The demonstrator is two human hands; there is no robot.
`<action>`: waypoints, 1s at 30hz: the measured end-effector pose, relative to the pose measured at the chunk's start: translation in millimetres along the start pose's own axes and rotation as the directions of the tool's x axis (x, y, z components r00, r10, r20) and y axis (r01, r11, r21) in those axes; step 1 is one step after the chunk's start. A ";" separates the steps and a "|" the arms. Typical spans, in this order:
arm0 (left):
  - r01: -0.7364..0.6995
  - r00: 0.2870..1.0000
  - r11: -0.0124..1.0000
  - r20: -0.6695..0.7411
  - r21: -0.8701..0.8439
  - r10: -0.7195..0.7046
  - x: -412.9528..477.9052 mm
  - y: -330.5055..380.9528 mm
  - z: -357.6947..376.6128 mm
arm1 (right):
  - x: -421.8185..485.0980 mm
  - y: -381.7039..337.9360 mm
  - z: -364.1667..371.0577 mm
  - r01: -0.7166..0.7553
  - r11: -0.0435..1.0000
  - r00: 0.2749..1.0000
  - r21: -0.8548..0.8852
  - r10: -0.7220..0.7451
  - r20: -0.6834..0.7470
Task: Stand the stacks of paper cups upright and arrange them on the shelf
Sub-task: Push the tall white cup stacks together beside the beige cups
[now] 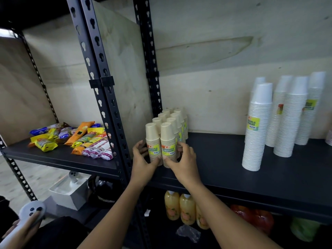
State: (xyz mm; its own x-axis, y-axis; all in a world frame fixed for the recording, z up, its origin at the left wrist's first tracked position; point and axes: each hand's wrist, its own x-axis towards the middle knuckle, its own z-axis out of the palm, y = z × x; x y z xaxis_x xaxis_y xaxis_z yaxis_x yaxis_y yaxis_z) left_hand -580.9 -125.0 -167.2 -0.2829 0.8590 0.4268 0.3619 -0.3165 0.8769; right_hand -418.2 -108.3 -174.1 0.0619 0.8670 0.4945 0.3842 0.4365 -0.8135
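Centre frame: two rows of short beige paper-cup stacks (177, 123) upright on black shelf (215, 159), just right of black metal post (107, 97). L hand (143, 159) grips front-left stack (152, 139); R hand (181, 159) grips front-right stack (168, 141). Tall white cup stacks (256, 126) upright at right, well apart; colourful snack packets (80, 139) at left.

Beige cups (168, 133), black shelf (224, 159)

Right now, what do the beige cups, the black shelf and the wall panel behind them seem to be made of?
The beige cups: likely paper, matte, with thin stacked rims. The black shelf: smooth matte board, perhaps painted metal or laminate; unclear. The wall panel: pale plywood, bare, with visible grain and knots.
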 end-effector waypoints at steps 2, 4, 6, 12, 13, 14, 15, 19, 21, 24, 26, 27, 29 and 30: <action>0.003 1.000 1.000 -0.020 -0.008 -0.003 -1.2 5.9 -0.3 | 0.8 -3.3 -3.0 -0.020 0.999 1.000 0.030 0.020 0.000; -0.036 0.998 0.999 -0.043 0.010 0.036 -2.8 14.5 1.5 | 2.0 -6.7 -8.8 -0.063 0.995 0.998 0.079 0.062 0.014; -0.086 0.992 0.995 -0.084 0.042 0.089 -4.0 28.1 4.6 | 4.0 -11.8 -17.4 -0.095 0.986 0.995 0.134 0.091 0.037; -0.318 0.885 0.912 -0.262 0.260 0.384 -5.3 87.3 19.7 | 4.5 -41.5 -72.0 0.079 0.983 0.994 0.165 -0.065 -0.086; -0.337 0.882 0.905 -0.250 0.259 0.399 -6.4 98.4 26.0 | 5.0 -47.9 -86.6 0.124 0.980 0.985 0.157 -0.102 -0.143; -0.348 0.893 0.912 -0.218 0.217 0.393 -6.7 107.8 32.8 | 5.1 -54.0 -101.7 0.169 0.975 0.970 0.146 -0.138 -0.199; -0.357 0.909 0.920 -0.166 0.163 0.383 -6.6 117.2 40.8 | 5.1 -58.6 -116.7 0.211 0.968 0.953 0.135 -0.172 -0.251; -0.349 0.934 0.937 0.086 0.025 0.346 -4.6 138.2 89.8 | 2.0 -60.4 -174.1 0.318 0.947 0.864 0.045 -0.270 -0.425; -0.295 0.939 0.955 0.178 -0.031 0.296 -5.2 144.4 116.9 | -0.1 -52.8 -197.4 0.319 0.948 0.828 -0.002 -0.280 -0.486; -0.195 0.927 0.979 0.313 -0.066 0.206 -6.6 147.1 152.3 | -0.7 -30.2 -227.7 0.252 0.967 0.820 -0.047 -0.239 -0.520; -0.124 0.898 0.989 0.416 -0.078 0.145 -8.8 146.3 172.4 | 0.5 -11.6 -247.6 0.183 0.981 0.828 -0.061 -0.187 -0.529; -0.103 0.879 0.992 0.461 -0.068 0.123 -10.7 145.4 181.3 | 1.8 -1.4 -258.2 0.143 0.987 0.826 -0.070 -0.159 -0.541; -0.067 0.845 0.996 0.528 -0.054 0.086 -15.8 142.7 197.5 | 5.0 18.4 -278.6 0.043 0.997 0.829 -0.069 -0.075 -0.554; -0.046 0.827 0.997 0.557 -0.067 0.076 -19.0 141.3 204.7 | 7.5 28.4 -287.8 -0.013 0.998 0.839 -0.062 -0.022 -0.543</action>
State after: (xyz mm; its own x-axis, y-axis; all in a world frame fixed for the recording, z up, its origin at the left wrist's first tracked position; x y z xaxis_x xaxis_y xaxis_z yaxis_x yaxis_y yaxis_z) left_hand -342.6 -103.7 -96.6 0.2876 0.9108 0.2962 0.3140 -0.3819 0.8692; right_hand -141.7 -158.5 -105.4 0.5440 0.5873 0.5993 0.4392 0.4093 -0.7997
